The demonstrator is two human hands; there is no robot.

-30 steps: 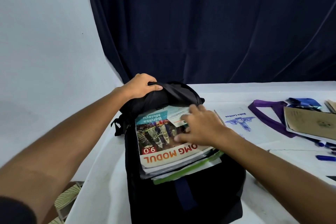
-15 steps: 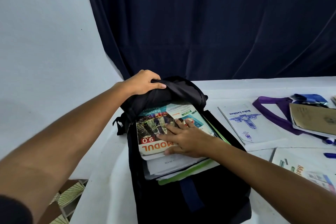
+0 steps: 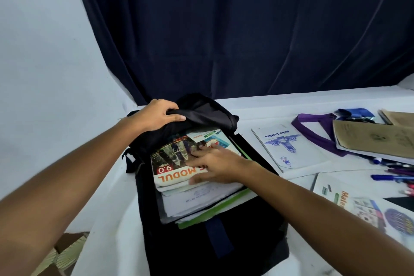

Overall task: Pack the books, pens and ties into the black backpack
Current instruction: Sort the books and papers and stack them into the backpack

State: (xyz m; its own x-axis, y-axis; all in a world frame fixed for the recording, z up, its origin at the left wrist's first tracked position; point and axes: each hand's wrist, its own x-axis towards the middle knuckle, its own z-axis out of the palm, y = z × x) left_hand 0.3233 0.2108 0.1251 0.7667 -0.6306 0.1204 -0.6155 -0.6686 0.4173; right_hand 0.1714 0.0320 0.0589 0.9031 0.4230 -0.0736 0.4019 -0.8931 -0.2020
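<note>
The black backpack (image 3: 215,242) lies flat on the bench, its top flap lifted. A stack of books (image 3: 179,177) sticks half out of its mouth, an orange "MODUL 9.0" cover on top. Right of it lie a white-blue exercise book (image 3: 289,148), a purple tie (image 3: 313,130), brown-covered books (image 3: 376,141) and scattered pens (image 3: 394,172).

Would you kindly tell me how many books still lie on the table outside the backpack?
3 plainly: a white exercise book beside the backpack, a brown book at far right, a colourful book nearest. Another brown corner may be a fourth.
</note>
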